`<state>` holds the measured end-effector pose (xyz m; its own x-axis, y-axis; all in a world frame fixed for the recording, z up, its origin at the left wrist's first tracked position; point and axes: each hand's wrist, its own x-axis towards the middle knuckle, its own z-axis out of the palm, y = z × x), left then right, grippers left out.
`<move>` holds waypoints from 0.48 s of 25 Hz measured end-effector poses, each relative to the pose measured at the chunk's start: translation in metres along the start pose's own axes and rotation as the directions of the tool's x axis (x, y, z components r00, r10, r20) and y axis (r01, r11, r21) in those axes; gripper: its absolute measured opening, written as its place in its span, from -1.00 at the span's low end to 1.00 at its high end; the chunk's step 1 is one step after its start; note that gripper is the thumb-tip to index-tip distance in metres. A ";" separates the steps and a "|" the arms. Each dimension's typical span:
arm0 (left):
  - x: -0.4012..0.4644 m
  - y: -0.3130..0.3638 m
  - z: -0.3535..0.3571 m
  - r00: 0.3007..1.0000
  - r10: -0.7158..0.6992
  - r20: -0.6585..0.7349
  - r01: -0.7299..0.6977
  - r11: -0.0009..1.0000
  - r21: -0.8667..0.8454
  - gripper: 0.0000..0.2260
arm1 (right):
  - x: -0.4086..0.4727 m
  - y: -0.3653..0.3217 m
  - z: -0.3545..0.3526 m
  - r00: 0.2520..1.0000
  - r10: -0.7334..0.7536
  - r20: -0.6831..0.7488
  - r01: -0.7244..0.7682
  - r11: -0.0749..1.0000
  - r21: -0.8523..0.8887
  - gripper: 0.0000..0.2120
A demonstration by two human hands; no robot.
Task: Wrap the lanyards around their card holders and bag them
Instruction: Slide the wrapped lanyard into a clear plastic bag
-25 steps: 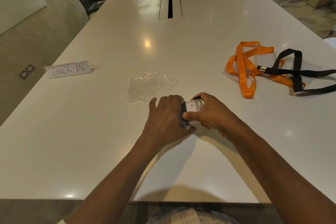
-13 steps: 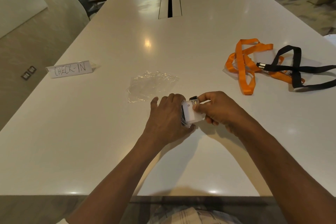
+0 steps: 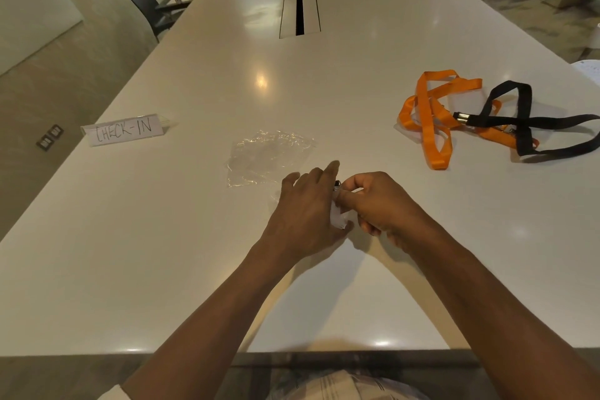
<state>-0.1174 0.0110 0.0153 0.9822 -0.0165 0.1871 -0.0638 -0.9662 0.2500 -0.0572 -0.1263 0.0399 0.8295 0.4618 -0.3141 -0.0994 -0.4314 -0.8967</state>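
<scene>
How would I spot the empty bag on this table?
On the white table, look just beyond the hands, right of the CHECK-IN sign. The clear plastic bag lies flat there, crinkled and see-through, unlike the orange lanyard and black lanyard far right.

Card holder (image 3: pixel 338 219) between hands

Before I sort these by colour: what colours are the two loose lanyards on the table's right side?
Orange lanyard and black lanyard, overlapping; clearest in the head view.
</scene>
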 end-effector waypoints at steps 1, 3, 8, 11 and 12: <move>0.001 0.000 0.000 0.999 0.029 -0.020 -0.029 0.999 -0.024 -0.12 | 0.000 -0.001 0.002 1.000 -0.002 -0.003 0.002 1.000 0.004 -0.83; 0.001 -0.001 0.000 0.996 0.071 -0.051 -0.075 0.994 -0.080 -0.11 | -0.001 -0.001 0.004 1.000 -0.002 0.008 0.002 1.000 -0.003 -0.84; -0.002 -0.012 -0.021 0.999 -0.042 -0.006 0.035 0.886 -0.463 -0.10 | -0.004 -0.007 -0.023 0.951 -0.310 0.004 0.308 0.941 -0.143 -0.87; -0.005 -0.020 -0.035 0.991 -0.121 0.055 0.128 0.758 -0.640 -0.12 | -0.006 -0.010 -0.039 0.878 -0.463 0.117 0.473 0.809 -0.348 -0.73; -0.006 -0.021 -0.038 0.987 -0.133 0.086 0.155 0.705 -0.692 -0.12 | -0.005 -0.010 -0.039 0.867 -0.468 0.171 0.497 0.799 -0.339 -0.71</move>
<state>-0.1285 0.0415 0.0452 0.9934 0.0903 0.0701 -0.0149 -0.5057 0.8626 -0.0387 -0.1545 0.0628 0.6720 0.7346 0.0937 0.5195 -0.3773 -0.7667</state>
